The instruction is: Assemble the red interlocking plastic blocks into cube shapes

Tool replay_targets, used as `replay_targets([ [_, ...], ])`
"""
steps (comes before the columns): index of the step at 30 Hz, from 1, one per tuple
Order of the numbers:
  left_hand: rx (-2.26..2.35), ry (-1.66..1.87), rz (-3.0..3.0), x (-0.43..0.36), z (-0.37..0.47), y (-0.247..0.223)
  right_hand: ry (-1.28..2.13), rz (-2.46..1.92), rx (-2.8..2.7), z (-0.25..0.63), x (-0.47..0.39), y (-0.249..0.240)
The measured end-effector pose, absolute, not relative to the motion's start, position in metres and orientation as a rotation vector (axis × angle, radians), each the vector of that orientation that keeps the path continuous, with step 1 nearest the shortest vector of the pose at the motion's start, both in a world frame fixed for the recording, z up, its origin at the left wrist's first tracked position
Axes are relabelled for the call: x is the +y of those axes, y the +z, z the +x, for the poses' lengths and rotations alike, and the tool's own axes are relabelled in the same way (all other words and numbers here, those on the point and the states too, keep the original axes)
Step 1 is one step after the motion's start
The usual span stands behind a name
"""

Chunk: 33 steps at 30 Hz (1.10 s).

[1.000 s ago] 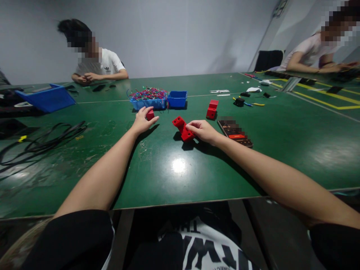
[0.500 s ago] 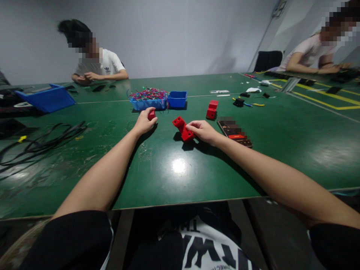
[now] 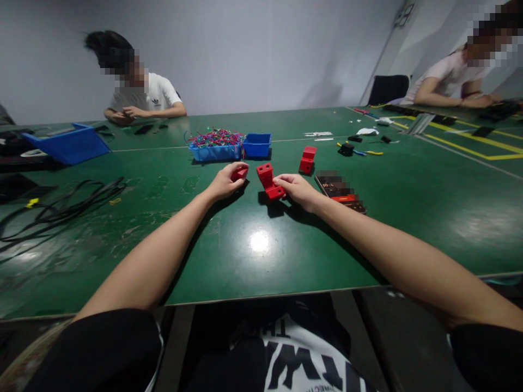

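Note:
My left hand [image 3: 224, 181] is closed round a small red block [image 3: 239, 173], partly hidden by the fingers. Just to its right, my right hand [image 3: 299, 190] pinches a stepped red bracket [image 3: 269, 182] with round holes, held tilted a little above the green table [image 3: 229, 250]. A gap separates the two red parts. Another stepped red piece [image 3: 308, 160] stands on the table beyond my right hand. A phone [image 3: 339, 191] with a lit screen lies just right of that hand.
Behind my hands stand a blue bin of coloured wires [image 3: 216, 151] and a smaller blue bin [image 3: 257, 145]. Black cables [image 3: 61, 207] lie at left, near a tilted blue tray [image 3: 69, 146]. Pliers [image 3: 359, 151] lie at right. Two people sit across the table.
My left hand has moved right with the red block, closer to the bracket. My right hand has shifted slightly right and turned the bracket more upright.

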<state>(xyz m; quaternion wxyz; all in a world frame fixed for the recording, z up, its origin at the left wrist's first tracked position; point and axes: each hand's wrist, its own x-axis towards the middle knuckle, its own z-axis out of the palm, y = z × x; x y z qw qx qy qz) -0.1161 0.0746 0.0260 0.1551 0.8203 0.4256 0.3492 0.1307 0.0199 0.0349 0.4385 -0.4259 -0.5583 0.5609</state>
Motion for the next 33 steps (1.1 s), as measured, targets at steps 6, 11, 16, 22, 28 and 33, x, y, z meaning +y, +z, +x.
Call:
replay_targets([
  [6,1.009,0.979,2.236,0.059,-0.091,0.030,1.353,-1.035,-1.208,0.131,0.024,0.035],
  [11,0.900,0.912,2.114,0.053,-0.078,0.028,1.310,-1.053,-1.179,0.130,0.024,0.036],
  [16,0.876,0.961,2.092,0.054,-0.076,0.026,1.303,-1.055,-1.169,0.130,0.023,0.037],
  [22,0.926,0.990,2.119,0.054,-0.076,0.025,1.297,-1.042,-1.158,0.128,0.022,0.037],
  [28,0.966,1.027,2.290,0.054,-0.077,0.023,1.289,-0.992,-1.086,0.126,0.021,0.038],
  [33,0.866,0.927,2.621,0.060,-0.081,0.019,1.291,-0.975,-1.035,0.126,0.021,0.039],
])
